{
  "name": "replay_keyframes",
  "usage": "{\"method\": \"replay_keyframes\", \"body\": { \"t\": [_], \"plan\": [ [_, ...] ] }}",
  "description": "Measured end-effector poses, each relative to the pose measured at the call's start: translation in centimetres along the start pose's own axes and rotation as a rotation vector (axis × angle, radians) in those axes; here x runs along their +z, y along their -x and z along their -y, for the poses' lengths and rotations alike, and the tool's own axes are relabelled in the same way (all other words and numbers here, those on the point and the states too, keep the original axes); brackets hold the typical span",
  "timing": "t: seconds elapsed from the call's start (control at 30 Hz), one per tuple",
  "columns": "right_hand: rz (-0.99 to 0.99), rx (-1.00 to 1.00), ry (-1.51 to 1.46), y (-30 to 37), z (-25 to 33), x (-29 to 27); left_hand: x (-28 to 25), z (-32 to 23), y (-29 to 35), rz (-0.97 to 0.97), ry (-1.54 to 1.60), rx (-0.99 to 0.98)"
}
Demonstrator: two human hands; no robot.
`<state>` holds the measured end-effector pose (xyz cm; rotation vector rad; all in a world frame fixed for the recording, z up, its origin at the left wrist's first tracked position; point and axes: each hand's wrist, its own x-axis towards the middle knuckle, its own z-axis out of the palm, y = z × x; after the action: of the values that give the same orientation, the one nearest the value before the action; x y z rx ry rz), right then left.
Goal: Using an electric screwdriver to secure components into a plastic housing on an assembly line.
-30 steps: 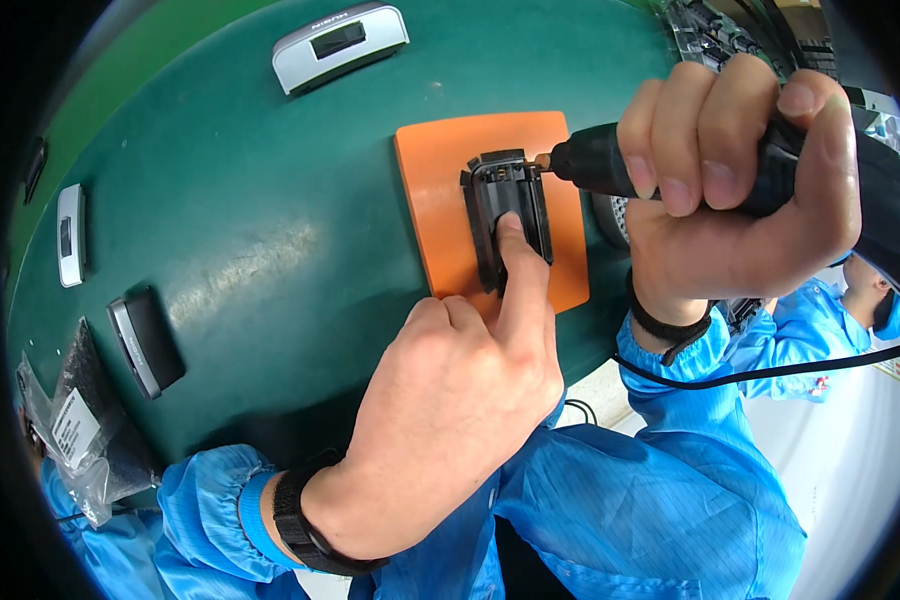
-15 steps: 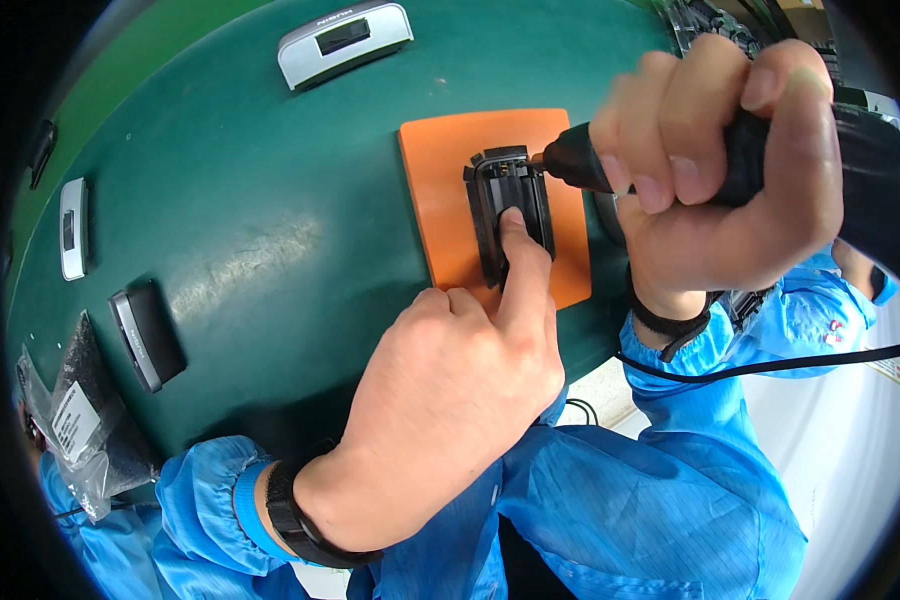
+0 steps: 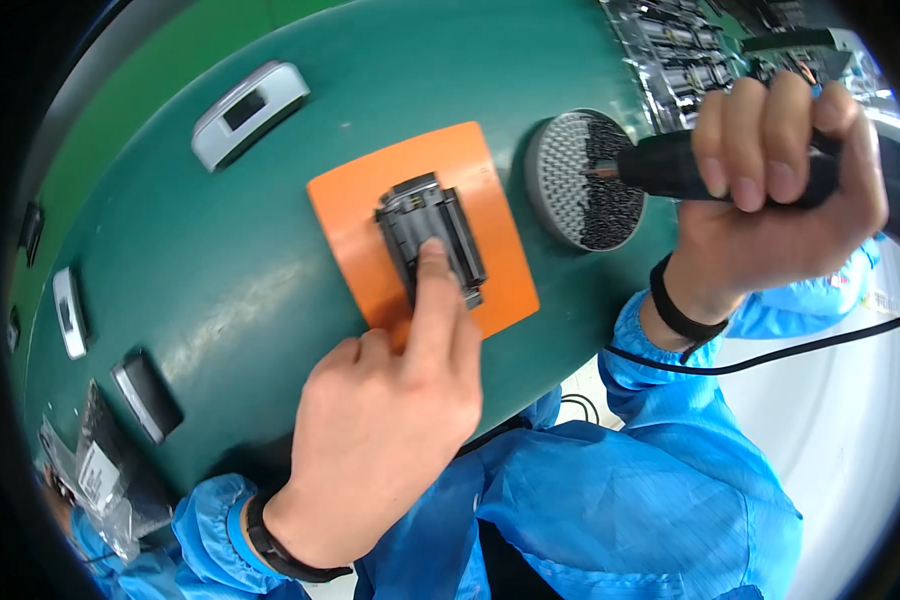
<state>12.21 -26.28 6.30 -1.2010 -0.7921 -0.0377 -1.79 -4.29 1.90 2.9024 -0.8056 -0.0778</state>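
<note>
My right hand (image 3: pixel 770 180) is wrapped round a black electric screwdriver (image 3: pixel 670 165). Its thin tip points left, over a round grey screw tray (image 3: pixel 560 165); many small dark screws stand in the tray's right part and bare holes show on the left. My left hand (image 3: pixel 385 420) presses its index fingertip onto a black plastic housing (image 3: pixel 415 225), holding it down; the other fingers are curled and the thumb is hidden. The housing lies open side up on a curved orange pad (image 3: pixel 510 280).
A silver-and-black device (image 3: pixel 250 115) lies at the back left. Another silver one (image 3: pixel 70 312) and a dark one (image 3: pixel 148 395) sit at the left, near a clear bag of dark parts (image 3: pixel 120 480). Several parts in clear trays (image 3: pixel 685 50) stand back right. A black cable (image 3: pixel 770 358) crosses my right sleeve.
The screwdriver tip has left the housing's upper right edge and is over the screw tray, which has come into view. My left finger stays on the housing. The view has shifted and turned.
</note>
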Motion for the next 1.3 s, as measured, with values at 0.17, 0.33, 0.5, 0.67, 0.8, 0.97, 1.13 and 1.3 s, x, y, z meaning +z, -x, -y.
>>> {"method": "replay_keyframes", "body": {
  "t": [0.17,0.33,0.5,0.67,0.8,0.97,1.13,1.3],
  "plan": [
    [-0.132,-0.012,0.144,2.0,-1.3,-0.5,0.5,0.1,-0.1,-0.066,0.024,0.018],
    [-0.132,0.020,0.124,2.4,-1.4,-0.7,-0.5,-0.2,-0.2,0.072,0.086,-0.020],
    [-0.120,0.041,0.104,2.9,-1.8,-0.9,-0.6,-0.2,-0.4,0.105,0.087,-0.026],
    [-0.125,0.053,0.086,2.9,-2.3,-0.7,-0.8,-0.1,-0.3,0.112,0.083,-0.039],
    [-0.151,0.052,0.099,3.1,-2.3,-0.8,-0.4,-0.1,-0.4,0.085,0.116,-0.024],
    [-0.124,0.042,0.101,3.0,-2.4,-0.8,-0.6,0.0,-0.3,0.089,0.128,-0.027],
    [-0.121,0.029,0.112,3.1,-2.4,-0.9,-0.5,-0.1,-0.4,0.073,0.117,-0.023],
    [-0.203,0.013,0.113,3.3,-3.0,0.1,-0.6,-0.1,-0.1,0.082,0.103,-0.036]
  ]
}}
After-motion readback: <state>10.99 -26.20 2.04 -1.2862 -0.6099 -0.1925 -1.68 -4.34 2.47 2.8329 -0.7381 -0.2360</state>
